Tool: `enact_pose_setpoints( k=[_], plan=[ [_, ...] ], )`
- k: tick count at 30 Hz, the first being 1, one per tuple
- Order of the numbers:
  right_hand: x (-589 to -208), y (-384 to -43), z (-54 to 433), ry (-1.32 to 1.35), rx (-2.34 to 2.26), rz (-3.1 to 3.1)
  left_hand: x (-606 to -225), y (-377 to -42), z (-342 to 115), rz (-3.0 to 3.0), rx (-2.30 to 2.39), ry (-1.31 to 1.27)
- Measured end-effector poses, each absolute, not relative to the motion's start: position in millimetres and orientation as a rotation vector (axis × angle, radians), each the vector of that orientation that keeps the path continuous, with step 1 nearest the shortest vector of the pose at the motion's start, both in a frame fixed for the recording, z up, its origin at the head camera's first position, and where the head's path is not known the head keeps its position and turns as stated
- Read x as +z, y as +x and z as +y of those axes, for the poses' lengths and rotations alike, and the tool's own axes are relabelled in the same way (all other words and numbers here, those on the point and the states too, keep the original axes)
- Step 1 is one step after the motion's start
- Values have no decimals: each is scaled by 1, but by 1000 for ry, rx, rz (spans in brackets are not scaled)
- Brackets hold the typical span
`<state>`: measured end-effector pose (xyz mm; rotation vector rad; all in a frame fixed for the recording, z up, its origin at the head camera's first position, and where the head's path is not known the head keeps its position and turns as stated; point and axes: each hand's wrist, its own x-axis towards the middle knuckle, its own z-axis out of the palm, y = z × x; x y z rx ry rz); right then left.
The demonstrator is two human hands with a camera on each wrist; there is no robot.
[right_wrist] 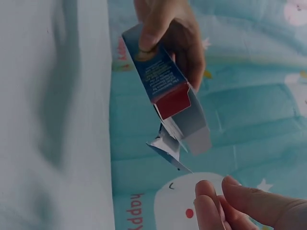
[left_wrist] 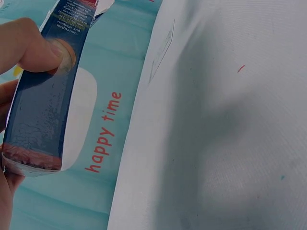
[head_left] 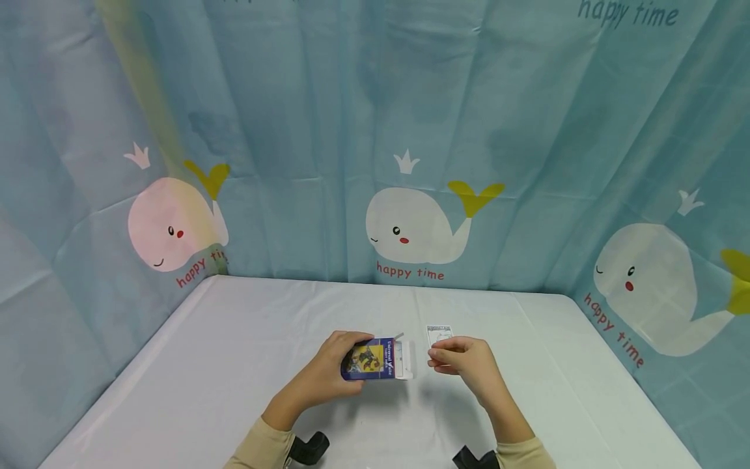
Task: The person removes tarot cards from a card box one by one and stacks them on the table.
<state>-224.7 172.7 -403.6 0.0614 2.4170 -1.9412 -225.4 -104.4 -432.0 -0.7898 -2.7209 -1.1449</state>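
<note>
A blue card box (head_left: 369, 359) with a yellow picture and "Universal Waite" on its front is gripped in my left hand (head_left: 328, 365), above the table. The left wrist view shows the thumb pressing on its dark blue narrow side. Its end toward my right hand is open, with loose flaps (right_wrist: 165, 146) sticking out and pale contents visible inside. My right hand (head_left: 465, 365) hovers a little to the right of that end, fingers bent and close together, with nothing visible between them. Just behind those fingers lies a white printed card (head_left: 439, 333) on the table, partly covered by them.
A white-covered table (head_left: 281, 319) stretches below both hands. Around its back and sides hangs a light blue curtain (head_left: 293, 163) printed with whales and "happy time". Black wrist straps (head_left: 309, 449) sit at both cuffs.
</note>
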Motion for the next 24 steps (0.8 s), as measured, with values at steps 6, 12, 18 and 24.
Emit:
enact_pose_setpoints(
  k=[6,12,18,24],
  plan=[
    [-401,-221,166,56,-1933,2425,-433,-226,-105,-2708,-1153,-798],
    [-397,-217,159,-8,-1924,2390,-433,-225,-104,-2707,-1150,-802],
    [-396,-218,151,-23,-1913,2390,-432,-225,-104,-2693,-1136,-805],
    [-396,-220,145,-29,-1907,2433,-433,-225,-105,-2683,-1100,-827]
  ],
)
